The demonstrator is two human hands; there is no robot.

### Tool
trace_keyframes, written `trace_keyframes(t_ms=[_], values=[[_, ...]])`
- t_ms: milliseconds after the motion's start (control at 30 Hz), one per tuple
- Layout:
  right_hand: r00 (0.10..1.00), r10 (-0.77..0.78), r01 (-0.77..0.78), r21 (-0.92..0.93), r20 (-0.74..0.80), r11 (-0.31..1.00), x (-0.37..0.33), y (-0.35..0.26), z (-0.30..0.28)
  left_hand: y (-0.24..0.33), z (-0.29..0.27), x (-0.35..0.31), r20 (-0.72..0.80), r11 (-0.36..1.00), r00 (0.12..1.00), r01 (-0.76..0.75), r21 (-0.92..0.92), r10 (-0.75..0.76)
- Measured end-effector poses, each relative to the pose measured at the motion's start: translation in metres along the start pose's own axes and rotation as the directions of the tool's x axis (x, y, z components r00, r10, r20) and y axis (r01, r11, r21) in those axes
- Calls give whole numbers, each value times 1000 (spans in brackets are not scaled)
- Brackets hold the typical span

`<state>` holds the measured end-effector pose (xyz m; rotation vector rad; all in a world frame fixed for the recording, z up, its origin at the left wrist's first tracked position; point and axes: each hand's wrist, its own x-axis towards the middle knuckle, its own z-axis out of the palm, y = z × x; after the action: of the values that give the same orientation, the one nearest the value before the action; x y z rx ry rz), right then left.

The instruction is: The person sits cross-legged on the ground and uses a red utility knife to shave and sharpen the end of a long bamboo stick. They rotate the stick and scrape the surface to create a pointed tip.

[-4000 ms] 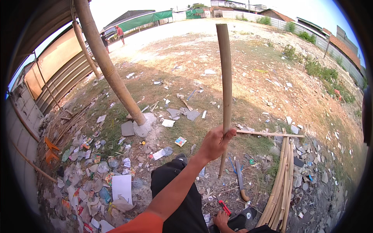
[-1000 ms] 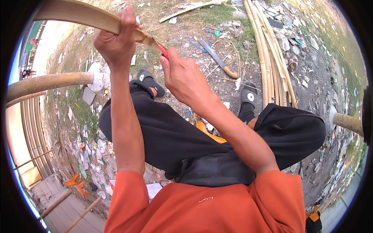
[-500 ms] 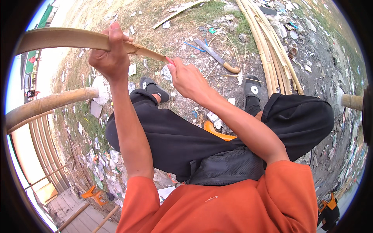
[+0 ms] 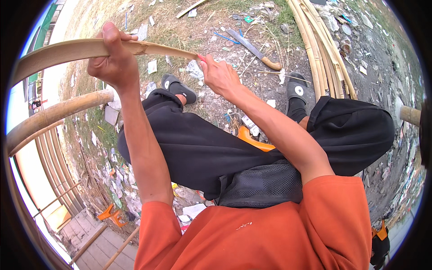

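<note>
A long pale bamboo strip (image 4: pixel 168 50) runs from the far left edge to my right hand, with a node partway along it. My left hand (image 4: pixel 116 58) is wrapped around the strip near that node, thumb on top. At the strip's narrow right end, the fingers of my right hand (image 4: pixel 221 77) are closed. A small red bit (image 4: pixel 201 57) shows at those fingertips, too small to name. On the ground beyond lies a long knife (image 4: pixel 247 47) with a wooden handle, apart from both hands.
Several long bamboo strips (image 4: pixel 318 49) lie on the ground at the right. A thick bamboo pole (image 4: pixel 63 112) juts in at the left, and a pole end (image 4: pixel 409 115) at the right. An orange curved object (image 4: pixel 252 140) lies between my legs. Litter covers the ground.
My left hand has shifted left and slightly down, and my right hand slightly right and up. The bamboo strip stays in my grip. The view has tilted a little.
</note>
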<state>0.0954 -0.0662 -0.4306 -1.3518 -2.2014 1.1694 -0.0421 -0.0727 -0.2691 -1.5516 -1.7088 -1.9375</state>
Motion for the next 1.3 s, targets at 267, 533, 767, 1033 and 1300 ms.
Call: trace_keyframes(t_ms=[267, 533, 767, 1033, 1300], values=[[998, 49, -46, -110, 26, 993, -8, 68, 37, 10, -4, -9, 66, 1000, 998, 0, -18, 1], [947, 100, -194, 293, 306, 936, 18, 110, 70, 5, -22, -25, -66, 1000, 998, 6, -25, -7], [811, 251, -509, 427, 529, 747, -4, 125, 20, 12, -15, -18, 51, 998, 999, -14, -54, 16], [993, 101, -101, 11, 63, 995, 2, 78, 50, 14, -3, -13, 114, 1000, 993, 18, 6, -18], [990, 125, -114, -157, 65, 981, 13, 75, 57, 18, 3, -20, 16, 997, 999, -33, -74, 35]])
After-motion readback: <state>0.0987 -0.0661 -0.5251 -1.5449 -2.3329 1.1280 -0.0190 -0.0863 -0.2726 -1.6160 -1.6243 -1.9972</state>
